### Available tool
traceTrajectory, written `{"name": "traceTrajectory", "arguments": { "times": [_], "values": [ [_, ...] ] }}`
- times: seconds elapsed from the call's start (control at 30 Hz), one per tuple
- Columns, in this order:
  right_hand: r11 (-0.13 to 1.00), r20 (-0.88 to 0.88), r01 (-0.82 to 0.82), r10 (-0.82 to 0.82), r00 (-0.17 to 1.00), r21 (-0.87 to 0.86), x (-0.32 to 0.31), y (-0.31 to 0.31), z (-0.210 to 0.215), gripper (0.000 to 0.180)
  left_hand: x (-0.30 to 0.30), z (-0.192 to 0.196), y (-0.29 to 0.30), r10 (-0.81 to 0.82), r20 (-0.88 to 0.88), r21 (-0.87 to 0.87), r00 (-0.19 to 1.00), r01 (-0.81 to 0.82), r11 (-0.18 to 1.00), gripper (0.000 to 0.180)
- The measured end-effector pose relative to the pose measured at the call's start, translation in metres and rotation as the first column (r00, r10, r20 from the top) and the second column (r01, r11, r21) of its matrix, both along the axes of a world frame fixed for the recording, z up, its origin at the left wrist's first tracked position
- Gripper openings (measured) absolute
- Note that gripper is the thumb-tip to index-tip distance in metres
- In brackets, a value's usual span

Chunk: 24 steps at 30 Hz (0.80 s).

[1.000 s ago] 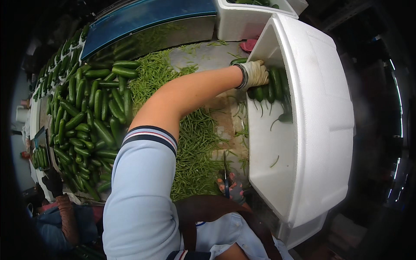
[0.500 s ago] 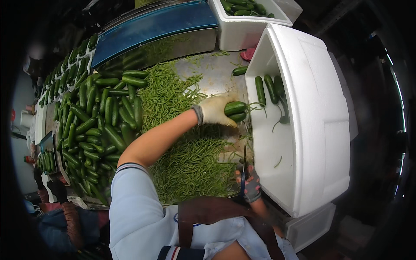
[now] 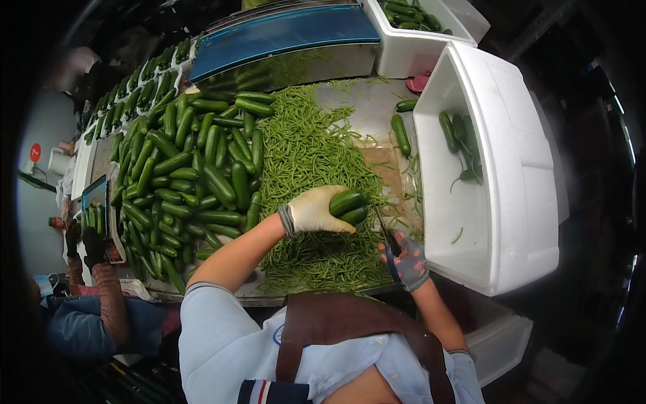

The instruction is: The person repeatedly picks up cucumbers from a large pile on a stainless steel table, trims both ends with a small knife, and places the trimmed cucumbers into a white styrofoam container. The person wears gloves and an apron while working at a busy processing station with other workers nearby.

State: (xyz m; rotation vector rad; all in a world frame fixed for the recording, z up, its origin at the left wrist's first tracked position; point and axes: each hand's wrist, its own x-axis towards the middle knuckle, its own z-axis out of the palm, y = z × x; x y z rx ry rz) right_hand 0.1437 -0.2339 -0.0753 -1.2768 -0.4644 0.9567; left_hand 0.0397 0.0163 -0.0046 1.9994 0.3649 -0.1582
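My left hand (image 3: 316,210), in a cream glove, is closed around two cucumbers (image 3: 348,205) above the thin green cut stems. To its right, my right hand (image 3: 406,259) in a grey glove with pink patches grips a pair of scissors (image 3: 389,239). The blades point up and away, close to the right ends of the held cucumbers. How far the blades are apart I cannot tell. Another cucumber (image 3: 400,135) rests on the tabletop beyond my hands.
A big cucumber pile (image 3: 202,168) covers the table's left. Several cucumbers lie inside a tipped white foam box (image 3: 501,168) at right. Behind stand another foam box (image 3: 410,57) with cucumbers and a blue-topped metal box (image 3: 289,30). A co-worker's dark-gloved hand (image 3: 94,246) is at far left.
My left hand has drawn back toward me with the cucumbers, and their long trailing stems no longer show. The scissors are now nearer them. A cucumber shows on the tabletop near where that hand was.
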Motion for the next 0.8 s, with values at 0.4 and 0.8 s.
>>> {"name": "traceTrajectory", "arguments": {
  "times": [0.4,0.8],
  "values": [
    [0.984,-0.324,0.013,0.046,0.945,0.178,-0.040,0.013,-0.021,0.058,-0.059,-0.003,-0.016,0.105,0.099,-0.538,0.990,-0.036,0.842,0.061],
    [0.959,-0.041,-0.259,0.256,0.966,-0.111,-0.046,0.033,0.028,0.046,-0.092,-0.011,-0.005,-0.081,-0.161,-0.327,0.984,0.025,0.945,0.066]
  ]
}}
